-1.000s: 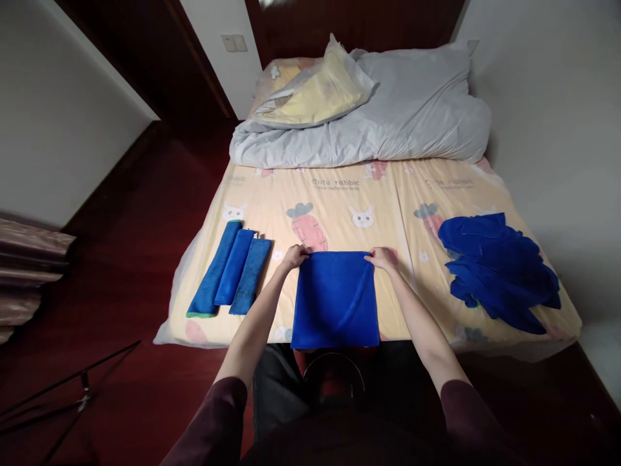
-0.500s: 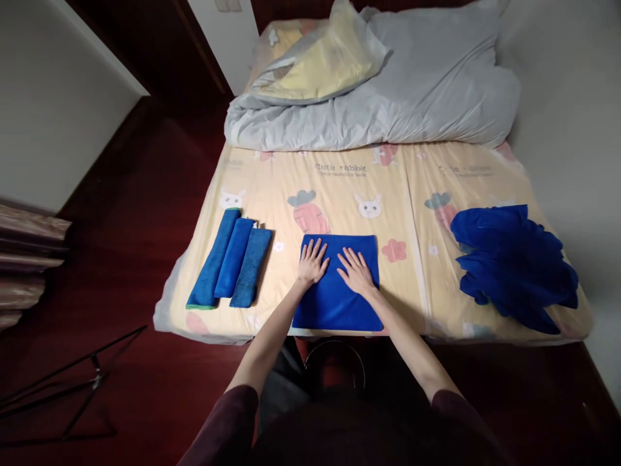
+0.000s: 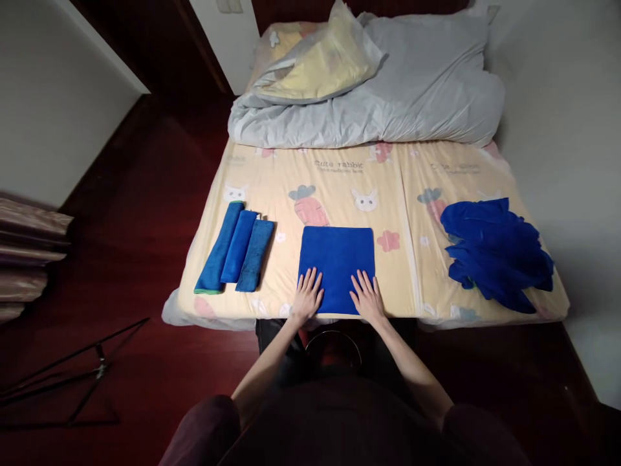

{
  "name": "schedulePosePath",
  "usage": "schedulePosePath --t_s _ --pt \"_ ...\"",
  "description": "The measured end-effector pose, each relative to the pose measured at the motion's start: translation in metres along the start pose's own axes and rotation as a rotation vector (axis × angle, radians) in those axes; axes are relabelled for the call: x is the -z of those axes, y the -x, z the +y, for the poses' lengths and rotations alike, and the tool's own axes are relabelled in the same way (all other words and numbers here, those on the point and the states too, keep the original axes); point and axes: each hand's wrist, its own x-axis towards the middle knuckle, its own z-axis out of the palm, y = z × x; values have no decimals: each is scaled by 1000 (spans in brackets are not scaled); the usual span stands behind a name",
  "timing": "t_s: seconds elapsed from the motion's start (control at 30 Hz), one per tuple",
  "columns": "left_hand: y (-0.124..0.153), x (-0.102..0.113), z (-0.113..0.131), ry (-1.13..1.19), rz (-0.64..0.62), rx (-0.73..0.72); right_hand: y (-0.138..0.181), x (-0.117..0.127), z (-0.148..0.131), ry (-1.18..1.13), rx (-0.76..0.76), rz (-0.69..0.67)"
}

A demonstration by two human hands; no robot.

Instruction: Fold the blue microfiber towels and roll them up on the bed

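A blue cloth [image 3: 338,262], squarish and smooth, lies flat near the front edge of the bed. My left hand [image 3: 306,296] rests open on its lower left side, fingers spread and pointing away from me. On the lower right side lies my right hand [image 3: 367,296], likewise open with palm down. Neither hand grips anything. To the left are three rolled or narrowly folded blue towels, side by side: one with green edging [image 3: 218,252], a brighter one [image 3: 239,249] in the middle, and a darker one [image 3: 255,257].
A crumpled heap of blue cloths [image 3: 497,252] sits at the bed's right. Across the far end lie a grey quilt [image 3: 427,71] and a yellowish pillow [image 3: 325,68]. The patterned bed sheet [image 3: 339,194] covers the bed. A black metal stand [image 3: 92,372] is on the floor at left.
Both hands have slid toward me over the blue cloth, from its upper part to its lower sides. The cloth stays flat. My view has shifted slightly.
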Motion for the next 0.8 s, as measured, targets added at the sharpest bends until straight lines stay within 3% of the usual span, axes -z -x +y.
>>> schedulePosePath --t_s 0.13,0.27,0.43,0.57,0.67,0.8 --pt "100 -1 7 86 28 153 76 -10 0 -97 -179 109" --pt "137 3 1 272 135 318 100 -11 8 -294 -401 316" --pt "118 11 -8 481 260 417 97 -11 14 -668 -591 310" --pt "91 17 -14 625 187 520 88 -10 20 -943 -561 210" --pt "82 21 -16 631 139 558 83 -3 27 -955 -537 119" --pt "84 24 -18 619 152 591 81 9 38 -802 -558 112"
